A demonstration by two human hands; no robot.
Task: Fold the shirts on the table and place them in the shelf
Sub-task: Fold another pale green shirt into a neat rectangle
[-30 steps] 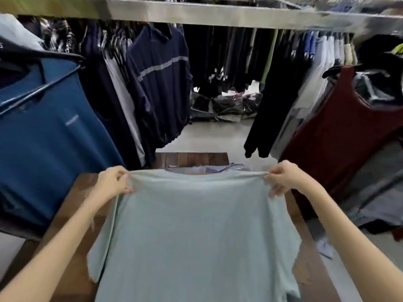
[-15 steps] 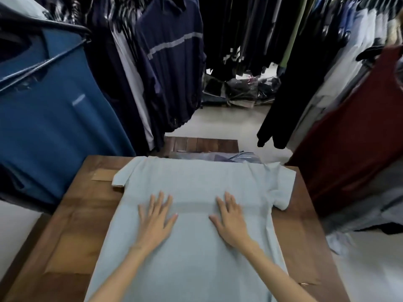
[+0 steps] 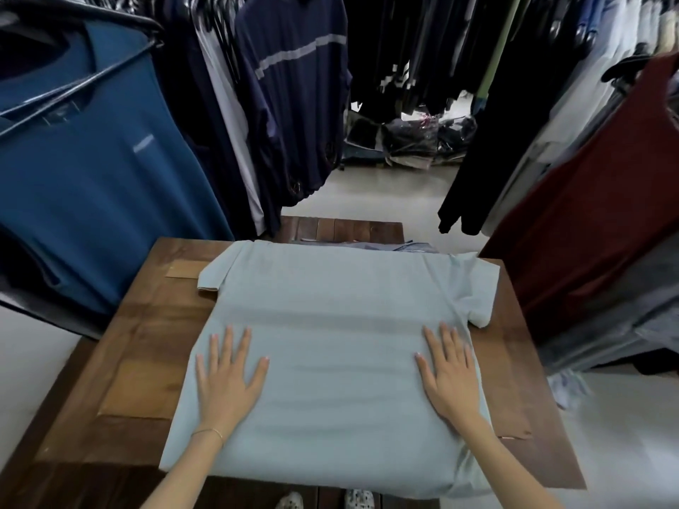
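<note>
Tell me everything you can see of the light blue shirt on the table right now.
The light blue shirt is a plain, soft-looking knit, spread flat on the wooden table. Its short sleeves point outward at the far corners and its near hem overhangs the table edge. The left hand and right hand press on it, fingers straight.

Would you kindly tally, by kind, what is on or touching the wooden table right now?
Light blue shirts spread flat: 1
Other garments, partly hidden at the table's far edge: 1
Hands pressing flat on the shirt: 2, left hand and right hand
Total: 4
</note>
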